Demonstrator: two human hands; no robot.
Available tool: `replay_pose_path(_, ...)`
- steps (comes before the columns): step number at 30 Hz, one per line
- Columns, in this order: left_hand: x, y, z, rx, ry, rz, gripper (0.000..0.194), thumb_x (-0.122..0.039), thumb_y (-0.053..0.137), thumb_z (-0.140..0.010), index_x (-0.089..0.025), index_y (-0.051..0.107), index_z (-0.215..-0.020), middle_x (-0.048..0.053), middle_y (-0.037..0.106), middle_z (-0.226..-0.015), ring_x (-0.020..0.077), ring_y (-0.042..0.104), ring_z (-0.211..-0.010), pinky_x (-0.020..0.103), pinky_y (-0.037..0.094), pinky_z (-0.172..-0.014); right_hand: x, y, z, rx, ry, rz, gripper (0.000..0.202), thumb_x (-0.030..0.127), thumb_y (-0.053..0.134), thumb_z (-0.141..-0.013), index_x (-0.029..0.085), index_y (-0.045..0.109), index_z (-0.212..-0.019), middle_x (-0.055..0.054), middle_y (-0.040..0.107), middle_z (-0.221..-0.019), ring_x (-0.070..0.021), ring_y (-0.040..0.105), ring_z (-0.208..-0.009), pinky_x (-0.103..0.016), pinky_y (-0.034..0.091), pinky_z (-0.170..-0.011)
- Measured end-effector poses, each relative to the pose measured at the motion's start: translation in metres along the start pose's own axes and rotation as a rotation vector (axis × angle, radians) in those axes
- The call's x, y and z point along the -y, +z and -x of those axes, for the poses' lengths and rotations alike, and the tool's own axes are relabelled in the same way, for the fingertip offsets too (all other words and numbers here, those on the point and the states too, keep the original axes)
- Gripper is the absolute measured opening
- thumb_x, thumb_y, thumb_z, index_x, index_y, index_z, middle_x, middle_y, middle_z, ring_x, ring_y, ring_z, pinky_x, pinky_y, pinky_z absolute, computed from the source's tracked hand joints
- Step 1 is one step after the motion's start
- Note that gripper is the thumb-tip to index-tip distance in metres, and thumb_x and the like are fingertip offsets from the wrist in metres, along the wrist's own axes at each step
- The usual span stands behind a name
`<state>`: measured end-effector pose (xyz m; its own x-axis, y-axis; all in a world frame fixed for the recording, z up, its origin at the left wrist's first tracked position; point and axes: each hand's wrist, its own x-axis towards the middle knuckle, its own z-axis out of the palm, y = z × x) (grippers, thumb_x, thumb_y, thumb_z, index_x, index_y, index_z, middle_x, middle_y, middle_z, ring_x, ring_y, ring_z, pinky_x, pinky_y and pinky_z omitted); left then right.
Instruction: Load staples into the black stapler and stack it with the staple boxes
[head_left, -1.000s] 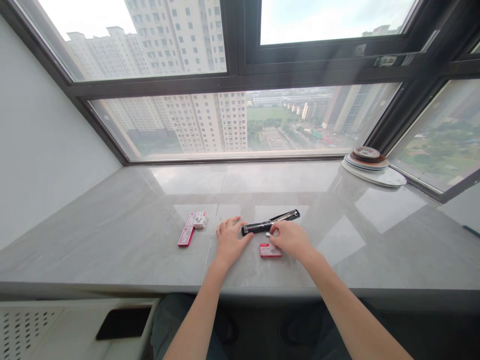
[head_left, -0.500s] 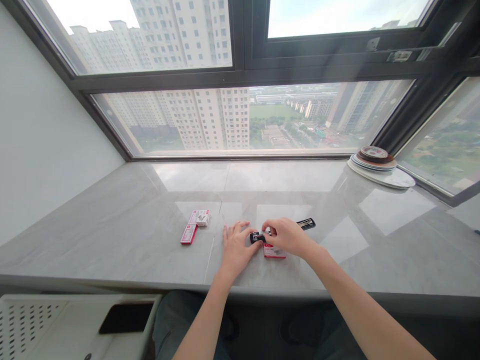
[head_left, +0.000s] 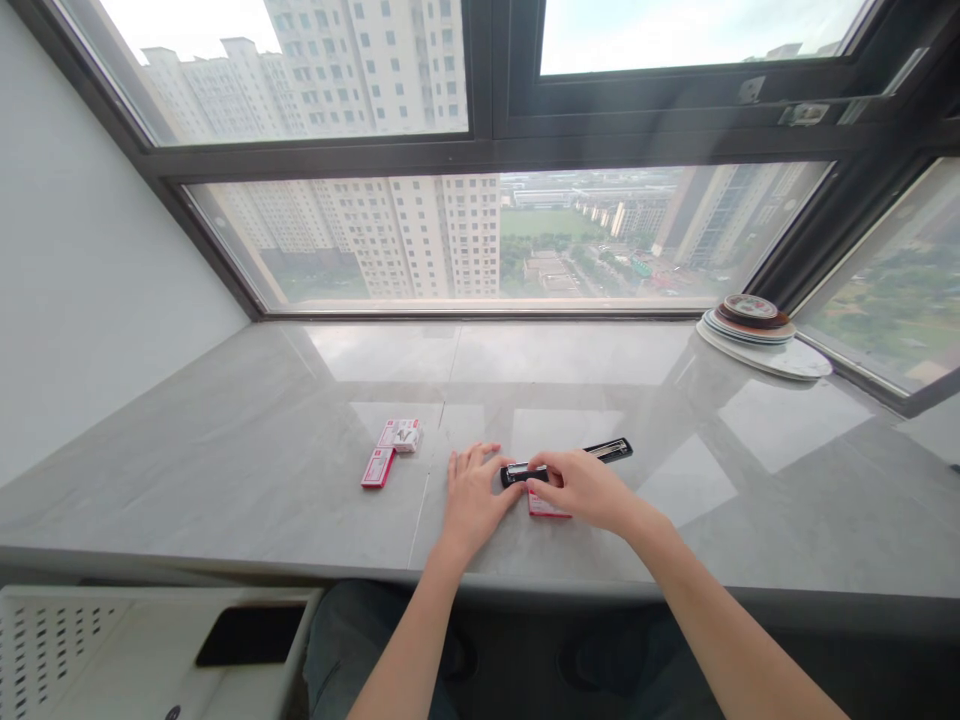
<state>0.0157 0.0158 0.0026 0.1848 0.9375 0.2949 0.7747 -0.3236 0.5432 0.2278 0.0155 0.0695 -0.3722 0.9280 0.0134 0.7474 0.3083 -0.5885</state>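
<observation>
Gripping black stapler (head_left: 517, 474) with left hand (head_left: 475, 492); right hand (head_left: 589, 487), hold unclear; box labels (head_left: 377, 467) unreadable.

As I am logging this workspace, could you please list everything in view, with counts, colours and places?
Counter: one, grey, across the middle
Open stapler: one, black, on the counter
Near box: one, red and white, partly hidden, on the stapler's near side
Left boxes: at least two, red and white, left of the stapler
Round stack: one, white and brown, far right corner
Window frame: one, dark, above the counter
Buildings: several, pale, outside
Wall: one, white, left
Perforated panel: one, off-white, lower left
Dark rectangle: one, black, within the panel
Left hand: one, bare, at the stapler's left end
Right hand: one, bare, over the stapler's middle
</observation>
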Motion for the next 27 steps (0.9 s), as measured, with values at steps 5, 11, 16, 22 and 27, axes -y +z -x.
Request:
replay_pose_path(5, 0.0, 0.001, 0.0, -0.003, -0.007, -0.001, 0.026, -0.043, 0.074, -0.09, -0.037, 0.071, -0.114, 0.0, 0.058, -0.144, 0.0292, 0.04, -0.144, 0.053, 0.018, -0.125, -0.03, 0.007, 0.036, -0.108, 0.199, -0.425, 0.041, 0.059, 0.058, -0.094, 0.024, 0.071, -0.112, 0.004, 0.053, -0.06, -0.0135, 0.046, -0.055, -0.027, 0.033, -0.054)
replay_pose_path(11, 0.0, -0.001, -0.002, 0.009, -0.004, 0.009, 0.025, -0.042, 0.074, -0.09, -0.038, 0.072, -0.114, 0.0, 0.059, -0.143, 0.0286, 0.041, -0.142, 0.051, 0.023, -0.123, -0.087, -0.016, 0.049, -0.194, 0.51, -0.819, 0.055, 0.072, 0.061, -0.087, 0.024, 0.065, -0.113, 0.001, 0.062, -0.075, -0.0068, 0.033, -0.043, -0.023, 0.02, -0.042)
replay_pose_path(16, -0.002, -0.002, -0.003, 0.019, -0.01, 0.012, 0.025, -0.042, 0.075, -0.089, -0.038, 0.072, -0.113, 0.0, 0.059, -0.142, 0.0283, 0.043, -0.141, 0.051, 0.024, -0.122, -0.069, -0.032, 0.014, -0.237, 0.213, -0.731, 0.056, 0.069, 0.071, -0.082, 0.021, 0.068, -0.111, 0.001, 0.058, -0.073, -0.0097, 0.04, -0.055, -0.024, 0.03, -0.049)
replay_pose_path(22, -0.002, -0.002, -0.004, 0.012, -0.002, 0.007, 0.025, -0.042, 0.075, -0.089, -0.038, 0.072, -0.114, -0.001, 0.06, -0.141, 0.0283, 0.043, -0.14, 0.051, 0.026, -0.121, -0.034, -0.018, -0.011, -0.222, 0.045, -0.441, 0.049, 0.07, 0.071, -0.08, 0.023, 0.065, -0.093, 0.005, 0.05, -0.065, -0.0133, 0.042, -0.061, -0.027, 0.035, -0.058)
replay_pose_path(27, -0.001, -0.002, -0.002, 0.006, 0.004, -0.008, 0.026, -0.042, 0.074, -0.089, -0.038, 0.072, -0.115, 0.0, 0.06, -0.141, 0.0288, 0.043, -0.141, 0.052, 0.026, -0.121, -0.008, 0.005, -0.022, -0.141, -0.01, -0.104, 0.026, 0.047, 0.073, -0.086, 0.024, 0.065, -0.094, 0.007, 0.049, -0.063, -0.013, 0.045, -0.06, -0.026, 0.029, -0.059)
